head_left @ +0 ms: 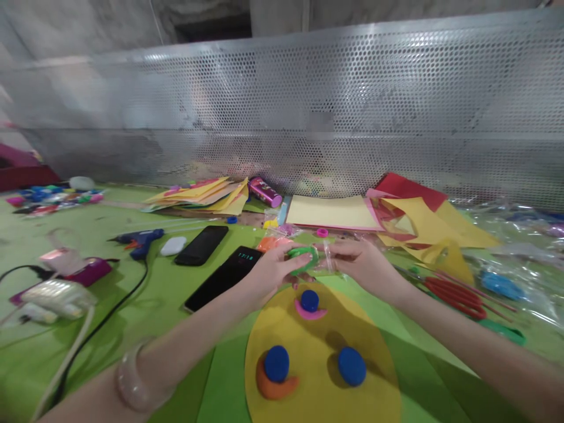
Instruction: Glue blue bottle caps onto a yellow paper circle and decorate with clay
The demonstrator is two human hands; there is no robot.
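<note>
My left hand [279, 265] is closed around a soft-looking green lump [303, 258], perhaps modelling clay. My right hand [359, 258] pinches a clear plastic wrapper [327, 257] just beside it; whether the lump is still partly inside the wrapper I cannot tell. Below both hands lies a yellow paper oval [317, 370] on green sheets. Three blue round caps sit on it: a top one [309, 301] over a pink curved piece [311, 314], a left one [277, 363] against an orange curved piece [277, 388], and a right one [352, 366].
Two black phones [224, 276], a white case [173, 246] and a blue glue gun [143, 238] lie on the left, near a power strip [88, 271] with cables. Coloured paper [335, 211] lines the back by a perforated metal panel [308, 106]. Red-handled scissors [456, 296] rest at right.
</note>
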